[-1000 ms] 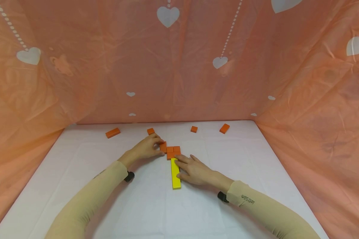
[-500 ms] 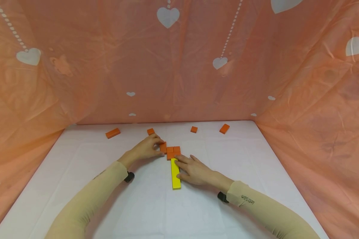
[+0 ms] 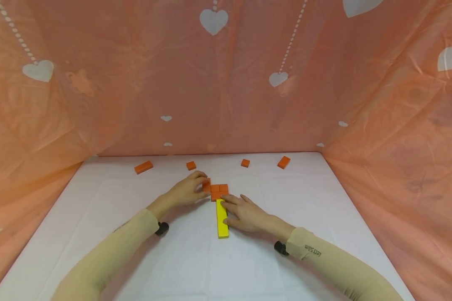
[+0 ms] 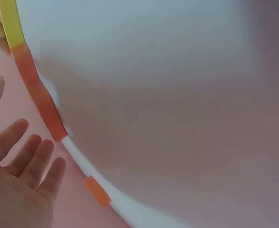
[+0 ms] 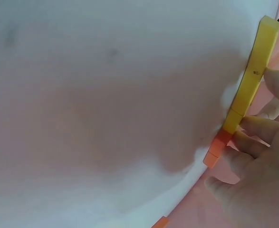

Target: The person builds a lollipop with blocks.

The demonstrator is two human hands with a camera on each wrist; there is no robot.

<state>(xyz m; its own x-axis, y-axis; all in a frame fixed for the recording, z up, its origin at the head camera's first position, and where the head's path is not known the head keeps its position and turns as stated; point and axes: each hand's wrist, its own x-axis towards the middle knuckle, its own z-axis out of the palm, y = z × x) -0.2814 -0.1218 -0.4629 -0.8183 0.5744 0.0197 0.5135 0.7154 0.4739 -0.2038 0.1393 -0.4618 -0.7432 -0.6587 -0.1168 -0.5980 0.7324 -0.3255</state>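
A long yellow block (image 3: 222,223) lies lengthwise on the white table. Against its far end sits a cluster of orange blocks (image 3: 219,195), two small ones behind a wider one. At the cluster's left is another orange block (image 3: 206,184), partly covered by my left hand (image 3: 185,191). In the left wrist view, the fingers of my left hand (image 4: 25,171) are spread and apart from the orange blocks (image 4: 46,109). My right hand (image 3: 248,214) rests its fingers along the yellow block's right side and far end. The right wrist view shows those fingertips touching the yellow block (image 5: 255,71).
Along the table's far side lie loose orange pieces: a long block (image 3: 143,167) at left, two small blocks (image 3: 191,165), (image 3: 245,163) nearer the middle, and a rectangular block (image 3: 283,162) at right. A pink curtain (image 3: 226,104) with white hearts surrounds the table.
My left hand has let go of the left orange block and drawn back slightly toward me, uncovering more of a small block behind it. The right hand stays put.
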